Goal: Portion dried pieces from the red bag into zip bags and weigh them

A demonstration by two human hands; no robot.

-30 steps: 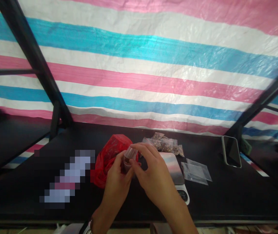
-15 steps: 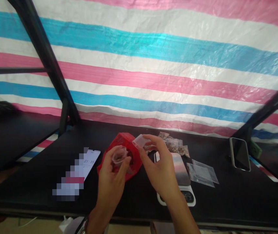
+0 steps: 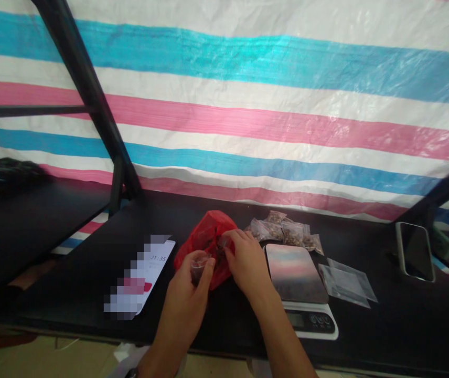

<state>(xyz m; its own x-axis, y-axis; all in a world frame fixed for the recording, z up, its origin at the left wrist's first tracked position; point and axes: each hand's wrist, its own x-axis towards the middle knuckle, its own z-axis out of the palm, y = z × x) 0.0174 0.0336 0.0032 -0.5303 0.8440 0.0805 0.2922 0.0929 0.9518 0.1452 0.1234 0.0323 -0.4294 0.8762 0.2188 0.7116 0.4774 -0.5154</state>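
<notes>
My left hand point(image 3: 188, 283) is curled around a small clear plastic bag point(image 3: 200, 266), its mouth facing up at the near edge of a red plastic bag point(image 3: 187, 257). My right hand point(image 3: 246, 257) reaches into the mouth of the red bag, its fingers pinched on a small clear plastic piece point(image 3: 223, 242) that looks like a scoop or cup. Dark bits show inside the red bag, partly covered by my fingers. Just right of my right hand stands a white kitchen scale point(image 3: 296, 274) with a metal plate and nothing on it.
Several filled small bags point(image 3: 287, 231) lie behind the scale. Flat clear bags point(image 3: 348, 283) are to its right. A lit phone point(image 3: 149, 273) rests at left on the black table point(image 3: 91, 283); another phone point(image 3: 415, 252) leans upright at right. Striped sheeting point(image 3: 248, 121) hangs behind.
My right hand has lowered the clear plastic piece from above the red bag into its mouth. My left hand still holds its small bag. The view has shifted slightly, uncovering more of the scale.
</notes>
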